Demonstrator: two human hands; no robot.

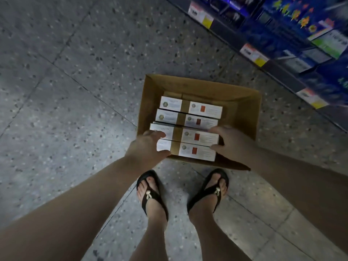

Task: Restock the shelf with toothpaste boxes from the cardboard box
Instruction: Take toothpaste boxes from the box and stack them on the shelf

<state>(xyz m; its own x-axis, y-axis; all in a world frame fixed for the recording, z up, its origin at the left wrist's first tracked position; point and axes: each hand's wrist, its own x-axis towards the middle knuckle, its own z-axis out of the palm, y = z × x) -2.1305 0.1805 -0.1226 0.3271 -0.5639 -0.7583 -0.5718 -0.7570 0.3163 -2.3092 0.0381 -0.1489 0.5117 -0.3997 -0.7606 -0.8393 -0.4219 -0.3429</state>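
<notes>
An open cardboard box [243, 102] stands on the floor in front of my feet. Inside it lie several white toothpaste boxes with a brown band and a red mark. My left hand [148, 146] grips the left ends of the two nearest toothpaste boxes [195, 146]. My right hand [231, 142] grips their right ends, thumb and fingers wrapped around them. Two more toothpaste boxes [190, 113] lie behind, deeper in the carton. The shelf [278, 72] runs along the upper right, blurred, with dark blue packages on it.
Grey speckled floor tiles [66, 91] spread to the left and behind the carton. Price labels [254, 54] hang on the shelf edges. My feet in black sandals [150, 193] stand just short of the carton's near wall.
</notes>
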